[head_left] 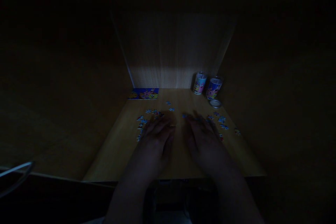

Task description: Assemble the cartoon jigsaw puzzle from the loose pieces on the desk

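Both hands lie palm down over a wooden desk top (112, 154), in dim light. My left hand (156, 140) has its fingers stretched forward beside a group of jigsaw puzzle pieces (142, 120), partly covering them. My right hand (204, 138) is also spread, close to more puzzle pieces (222, 119) on the right. A single blue piece (184, 116) shows just ahead of its fingertips. Further forward, two loose pieces (171, 109) lie between the hands. Whatever is under the palms is hidden.
At the back right stand two clear-topped cans with cartoon pictures, one light blue (200, 84) and one dark blue (213, 88). A round metal lid (215, 103) lies before them. A cartoon picture sheet (144, 93) rests at back left. Wooden panels (168, 52) enclose the desk.
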The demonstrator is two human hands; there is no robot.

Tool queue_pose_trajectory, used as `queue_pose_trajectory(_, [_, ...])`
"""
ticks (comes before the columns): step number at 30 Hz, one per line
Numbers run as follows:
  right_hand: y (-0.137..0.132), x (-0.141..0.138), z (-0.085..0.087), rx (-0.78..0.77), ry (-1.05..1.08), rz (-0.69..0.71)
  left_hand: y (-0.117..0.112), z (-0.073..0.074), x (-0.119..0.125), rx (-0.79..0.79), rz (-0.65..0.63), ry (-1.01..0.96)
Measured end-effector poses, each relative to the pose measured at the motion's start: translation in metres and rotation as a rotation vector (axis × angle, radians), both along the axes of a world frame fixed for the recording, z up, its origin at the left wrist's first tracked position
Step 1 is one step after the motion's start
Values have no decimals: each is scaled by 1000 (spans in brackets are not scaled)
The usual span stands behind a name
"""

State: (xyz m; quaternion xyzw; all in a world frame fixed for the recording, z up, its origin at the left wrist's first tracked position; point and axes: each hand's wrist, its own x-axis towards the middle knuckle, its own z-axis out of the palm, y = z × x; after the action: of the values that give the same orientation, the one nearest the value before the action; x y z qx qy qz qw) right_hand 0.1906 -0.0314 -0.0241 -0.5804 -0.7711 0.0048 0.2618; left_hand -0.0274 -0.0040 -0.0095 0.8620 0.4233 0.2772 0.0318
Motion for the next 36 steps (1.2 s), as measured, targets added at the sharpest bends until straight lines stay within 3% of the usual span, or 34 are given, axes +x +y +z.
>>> queue_pose_trajectory(6, [-7,7,16,-22,211,253,1,1,0,-8,-36,-13])
queue_pose_trajectory(8, [-9,13,18,20,211,208,1,0,0,-9,-50,-14])
queue_pose_trajectory(10, [-8,23,16,72,165,66,0,-1,0,-16,-61,-11])
queue_pose_trajectory(14, [-5,39,8,46,69,-98,0,-4,0,-31,-61,-9])
queue_pose_trajectory(24, [-2,13,4,-10,126,96,3,-3,-3,-61,-112,-69])
queue_pose_trajectory(36, [-1,8,4,0,139,78,5,-5,-10,-154,-165,-119])
